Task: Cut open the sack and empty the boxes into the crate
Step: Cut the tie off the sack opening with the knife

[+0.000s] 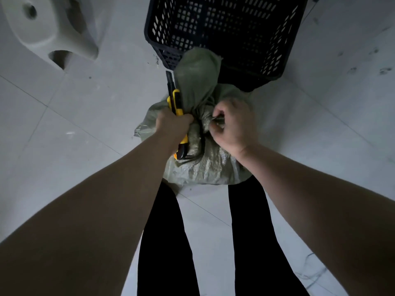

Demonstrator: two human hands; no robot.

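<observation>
While the sack (205, 163) stays tied at its neck, it stands on the tiled floor (85, 116) between the person's feet, at the picture's centre, with its gathered top flopping toward twelve o'clock against the near wall of the black crate (224, 28). No boxes show; they are presumably inside the woven green cloth. At the neck, the left hand (171, 124) is clenched around both a yellow-and-black utility knife (176, 103) and a bunch of the sack's cloth, the knife's tip pointing toward twelve o'clock beside the floppy top. Whether the blade is extended cannot be told. The right hand (235, 127), at three o'clock from the knot, pinches the tie or a fold of cloth at the neck between thumb and fingers, curled rather than flat. Both forearms reach down and forward from the bottom corners, wrists bent inward so the hands meet over the knot. To do this step well, I judge the right hand should pull the tie taut and away from the body, so the knife meets tensioned cloth above the contents, with the cut drawn away from the pinching fingers and the legs (162, 242). Cutting high on the neck would likely spare the boxes inside. Further out, a pale plastic stool (53, 28) stands at ten o'clock, well apart from the sack.
</observation>
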